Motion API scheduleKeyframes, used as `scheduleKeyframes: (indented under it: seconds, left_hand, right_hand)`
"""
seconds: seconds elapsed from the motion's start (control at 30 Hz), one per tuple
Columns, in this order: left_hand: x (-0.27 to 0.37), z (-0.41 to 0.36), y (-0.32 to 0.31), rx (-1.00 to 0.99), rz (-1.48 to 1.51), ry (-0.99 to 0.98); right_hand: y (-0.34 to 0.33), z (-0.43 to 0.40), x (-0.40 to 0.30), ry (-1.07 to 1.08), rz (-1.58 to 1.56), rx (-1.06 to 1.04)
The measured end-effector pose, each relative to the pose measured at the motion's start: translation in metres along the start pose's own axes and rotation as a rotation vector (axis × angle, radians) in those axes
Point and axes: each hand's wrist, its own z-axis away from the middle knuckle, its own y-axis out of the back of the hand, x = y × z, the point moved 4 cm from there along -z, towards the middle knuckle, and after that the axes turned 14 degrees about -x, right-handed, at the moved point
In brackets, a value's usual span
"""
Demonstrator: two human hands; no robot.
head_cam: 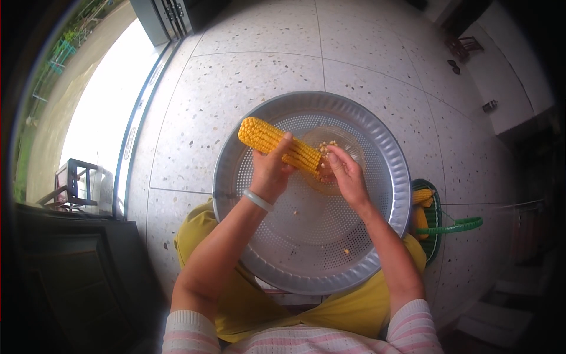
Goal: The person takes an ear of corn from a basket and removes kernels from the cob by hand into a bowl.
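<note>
My left hand [270,170] grips a yellow corn cob [265,136], thumb on top and the cob slanting down to the right. Most of its rows of kernels are in place; the right end shows a reddish, bare patch. Close to that end is my right hand [349,175], thumb near the forefinger; whether it pinches anything is hidden. Below both hands lies a wide perforated metal basin [300,239] resting over my lap. Inside it stands a clear bowl [349,137], partly covered by my right hand and the cob, with pale kernels [328,145] in it.
To the right of the basin, a green basket [435,241] with a raised handle [460,226] holds more corn cobs [422,196]. A doorway sill [132,128] runs along the left, with a small stool [75,181] beyond it. A dark door panel [79,274] is at lower left.
</note>
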Motion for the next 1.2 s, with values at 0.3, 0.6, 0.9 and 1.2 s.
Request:
scheduleKeyframes:
  seconds: [0.3,0.6,0.9,1.2]
  left_hand:
    - [0.010,0.002,-0.012,-0.021,-0.188,-0.111]
    - [0.024,-0.001,-0.007,-0.028,-0.146,-0.161]
    - [0.027,-0.005,-0.002,-0.047,0.153,-0.028]
    - [0.029,-0.002,-0.009,-0.046,0.392,0.031]
  right_hand:
    - [0.002,0.002,-0.003,0.096,0.268,0.006]
    - [0.017,0.026,-0.029,-0.037,0.545,0.057]
    - [-0.003,0.099,0.005,-0.618,1.200,-0.973]
    - [-0.009,0.112,0.022,-0.413,1.183,-0.730]
